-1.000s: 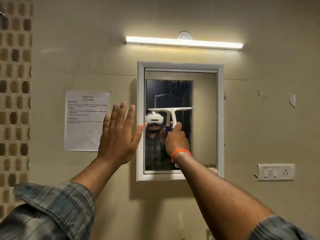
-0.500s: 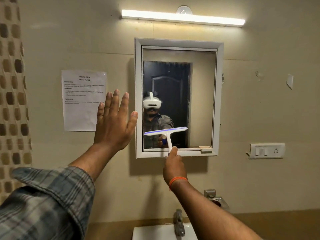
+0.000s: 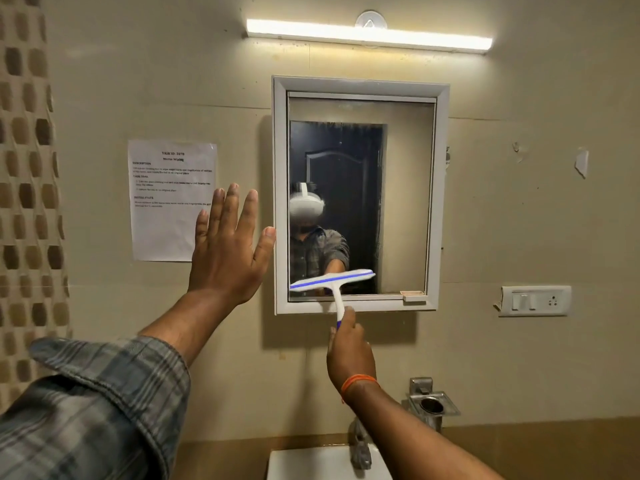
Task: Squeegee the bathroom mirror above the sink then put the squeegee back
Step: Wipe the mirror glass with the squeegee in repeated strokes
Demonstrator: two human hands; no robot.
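Note:
A white-framed mirror (image 3: 405,188) hangs on the beige wall above the white sink (image 3: 304,464). My right hand (image 3: 349,351) grips the handle of a white squeegee (image 3: 330,280) with a blue strip. Its blade lies slightly tilted across the mirror's lower left part, just above the bottom frame. My left hand (image 3: 227,252) is raised flat with fingers spread on the wall beside the mirror's left frame, thumb touching the frame edge.
A metal tap (image 3: 360,445) stands behind the sink, under my right forearm. A steel holder (image 3: 433,403) is fixed to the wall at the right. A switch plate (image 3: 535,301) sits right of the mirror, a printed sheet (image 3: 171,199) left, a tube light (image 3: 367,34) above.
The squeegee has travelled down the mirror from mid height to its bottom edge, my right hand dropping below the frame. My left hand stayed flat by the frame.

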